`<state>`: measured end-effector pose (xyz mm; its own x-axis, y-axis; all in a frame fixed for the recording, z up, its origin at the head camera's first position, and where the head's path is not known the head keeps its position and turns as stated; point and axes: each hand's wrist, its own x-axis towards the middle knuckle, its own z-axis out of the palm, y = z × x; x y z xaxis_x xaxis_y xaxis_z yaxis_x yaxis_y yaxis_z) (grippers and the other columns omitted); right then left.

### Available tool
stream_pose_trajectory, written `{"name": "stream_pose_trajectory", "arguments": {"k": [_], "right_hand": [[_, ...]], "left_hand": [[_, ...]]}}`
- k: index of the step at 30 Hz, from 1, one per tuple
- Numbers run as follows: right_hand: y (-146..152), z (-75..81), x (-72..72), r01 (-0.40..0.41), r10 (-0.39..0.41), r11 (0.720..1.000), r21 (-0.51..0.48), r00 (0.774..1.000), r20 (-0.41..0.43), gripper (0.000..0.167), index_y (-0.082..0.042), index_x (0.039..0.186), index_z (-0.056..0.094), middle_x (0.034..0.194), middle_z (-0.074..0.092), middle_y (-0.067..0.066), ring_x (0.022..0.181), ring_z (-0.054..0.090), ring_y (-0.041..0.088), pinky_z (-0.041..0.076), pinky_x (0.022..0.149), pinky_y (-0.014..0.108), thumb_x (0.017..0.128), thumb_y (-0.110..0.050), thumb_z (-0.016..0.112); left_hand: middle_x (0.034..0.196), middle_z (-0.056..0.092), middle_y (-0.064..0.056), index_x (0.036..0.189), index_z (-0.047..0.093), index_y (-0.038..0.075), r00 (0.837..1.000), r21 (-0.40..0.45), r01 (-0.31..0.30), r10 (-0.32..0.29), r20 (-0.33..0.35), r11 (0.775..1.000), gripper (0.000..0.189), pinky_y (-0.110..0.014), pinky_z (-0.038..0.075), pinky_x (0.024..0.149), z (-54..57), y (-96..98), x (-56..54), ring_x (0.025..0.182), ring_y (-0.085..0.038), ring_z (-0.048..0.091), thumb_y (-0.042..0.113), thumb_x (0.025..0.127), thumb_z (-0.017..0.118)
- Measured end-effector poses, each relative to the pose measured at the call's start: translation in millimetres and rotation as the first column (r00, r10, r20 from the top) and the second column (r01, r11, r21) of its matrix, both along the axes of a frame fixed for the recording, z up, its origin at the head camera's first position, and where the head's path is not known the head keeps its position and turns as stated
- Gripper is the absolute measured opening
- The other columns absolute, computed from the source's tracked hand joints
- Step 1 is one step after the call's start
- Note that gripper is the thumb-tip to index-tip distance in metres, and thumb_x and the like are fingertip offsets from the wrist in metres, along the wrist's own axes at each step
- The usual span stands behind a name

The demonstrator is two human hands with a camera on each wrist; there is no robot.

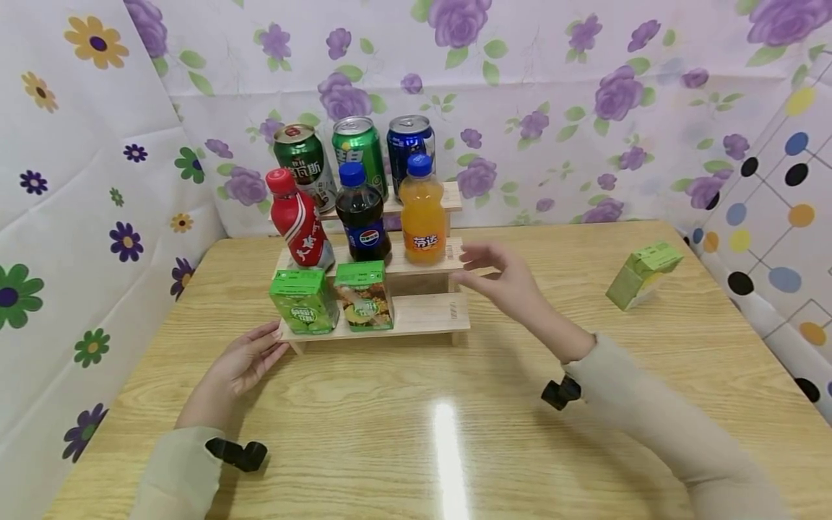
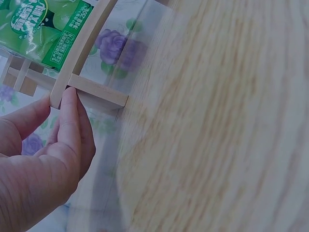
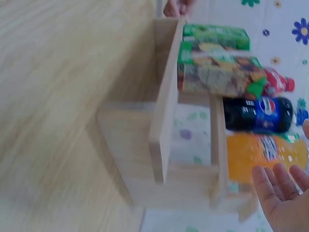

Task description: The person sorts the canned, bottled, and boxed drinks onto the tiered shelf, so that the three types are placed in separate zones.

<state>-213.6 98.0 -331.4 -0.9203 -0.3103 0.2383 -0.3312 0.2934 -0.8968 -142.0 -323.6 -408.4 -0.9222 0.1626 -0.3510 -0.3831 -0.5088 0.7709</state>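
Note:
A three-tier wooden display rack (image 1: 425,315) stands on the table. My left hand (image 1: 250,359) pinches the left end of its lowest board, thumb and fingers on either side, as the left wrist view shows. My right hand (image 1: 503,278) is just off the rack's right side, fingers apart and holding nothing, near the orange soda bottle (image 1: 423,217). Beside that bottle on the middle tier stand a cola bottle (image 1: 364,224) and a tilted red bottle (image 1: 300,224). On the lowest tier are a green juice box (image 1: 303,303) and a brown-and-green juice box (image 1: 364,297).
A dark green can (image 1: 305,165), a green can (image 1: 360,152) and a blue can (image 1: 409,144) stand on the top tier. Far right on the table, another green juice box (image 1: 643,274) sits apart. Flowered cloth (image 1: 520,108) lines the table's back and sides.

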Motion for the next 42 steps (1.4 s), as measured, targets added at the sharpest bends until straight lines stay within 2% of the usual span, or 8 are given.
{"name": "stream_pose_trajectory", "arguments": {"k": [8, 13, 17, 23, 30, 36, 39, 42], "right_hand": [[41.3, 6.5, -2.0, 0.098, -0.098, 0.995, -0.008, 0.995, -0.033, 0.044, -0.005, 0.126, 0.056, 0.116, 0.062, 0.014, 0.096, 0.06, 0.005, 0.054, 0.077, 0.016, 0.087, -0.022, 0.071], [65.2, 5.8, -1.4, 0.142, -0.143, 0.99, -0.021, 0.987, -0.067, 0.046, -0.008, 0.128, 0.055, 0.111, 0.063, 0.001, 0.095, 0.059, 0.0, 0.053, 0.077, 0.013, 0.088, -0.023, 0.07], [82.5, 2.6, -1.0, 0.191, -0.193, 0.981, -0.027, 0.977, -0.09, 0.046, -0.009, 0.129, 0.054, 0.108, 0.061, -0.01, 0.096, 0.059, 0.001, 0.052, 0.077, 0.01, 0.087, -0.02, 0.071], [108.1, -1.1, -0.7, 0.284, -0.283, 0.959, -0.014, 0.949, -0.137, 0.048, -0.008, 0.128, 0.054, 0.107, 0.058, -0.018, 0.099, 0.056, 0.001, 0.05, 0.078, 0.006, 0.085, -0.017, 0.073], [135.8, 2.0, 0.1, 0.367, -0.359, 0.928, 0.063, 0.927, -0.111, 0.061, -0.015, 0.138, 0.046, 0.111, 0.052, -0.018, 0.1, 0.05, -0.004, 0.045, 0.08, 0.002, 0.085, -0.022, 0.074], [159.3, -1.5, -2.4, 0.414, -0.402, 0.903, 0.115, 0.908, -0.115, 0.07, -0.02, 0.144, 0.04, 0.119, 0.048, -0.016, 0.108, 0.046, 0.0, 0.042, 0.082, 0.004, 0.084, -0.023, 0.075], [170.5, -3.7, -4.0, 0.457, -0.443, 0.88, 0.131, 0.888, -0.123, 0.071, -0.02, 0.144, 0.039, 0.123, 0.046, -0.014, 0.112, 0.044, 0.004, 0.043, 0.09, 0.014, 0.083, -0.025, 0.075], [181.6, -6.1, -6.2, 0.507, -0.492, 0.849, 0.15, 0.862, -0.124, 0.073, -0.022, 0.145, 0.038, 0.136, 0.044, -0.001, 0.119, 0.041, 0.013, 0.042, 0.103, 0.031, 0.083, -0.028, 0.075]], "left_hand": [[0.105, 0.062, -0.002, 0.112, 0.053, 0.012, 0.991, -0.036, 0.081, -0.084, -0.107, 0.996, 0.021, -0.017, 0.052, 0.094, -9.0, -7.2, -3.1, 0.099, -0.01, 0.063, 0.008, 0.092, 0.062], [0.102, 0.063, -0.002, 0.106, 0.057, 0.014, 0.999, -0.058, 0.031, -0.034, -0.037, 0.998, 0.013, -0.017, 0.053, 0.091, -1.1, -2.0, -1.1, 0.095, -0.01, 0.063, 0.006, 0.095, 0.057], [0.1, 0.063, -0.004, 0.1, 0.062, 0.013, 1.0, -0.017, 0.015, -0.015, 0.004, 1.0, 0.02, -0.019, 0.055, 0.089, 3.3, 0.3, 0.1, 0.093, -0.012, 0.064, 0.0, 0.098, 0.046], [0.098, 0.063, -0.003, 0.098, 0.064, 0.013, 1.0, -0.02, 0.002, -0.002, 0.017, 1.0, 0.024, -0.018, 0.055, 0.088, 3.0, 0.1, -0.3, 0.092, -0.011, 0.064, 0.0, 0.099, 0.044], [0.098, 0.063, -0.003, 0.098, 0.064, 0.013, 1.0, -0.025, -0.005, 0.006, 0.025, 1.0, 0.022, -0.018, 0.055, 0.088, 4.1, 0.5, 0.6, 0.092, -0.011, 0.064, 0.0, 0.098, 0.046], [0.099, 0.063, -0.003, 0.099, 0.063, 0.013, 1.0, -0.021, 0.0, 0.001, 0.025, 1.0, 0.021, -0.019, 0.055, 0.089, 4.3, 0.8, 0.6, 0.093, -0.011, 0.064, 0.0, 0.099, 0.045], [0.099, 0.063, -0.003, 0.099, 0.063, 0.013, 1.0, -0.023, 0.001, -0.001, 0.026, 1.0, 0.021, -0.019, 0.055, 0.089, 4.6, 1.2, -0.2, 0.093, -0.011, 0.064, 0.0, 0.098, 0.046], [0.099, 0.063, -0.003, 0.099, 0.063, 0.013, 1.0, -0.028, 0.001, 0.0, 0.029, 1.0, 0.022, -0.019, 0.055, 0.089, 4.5, 1.0, -0.2, 0.092, -0.011, 0.064, 0.0, 0.098, 0.046]]}}
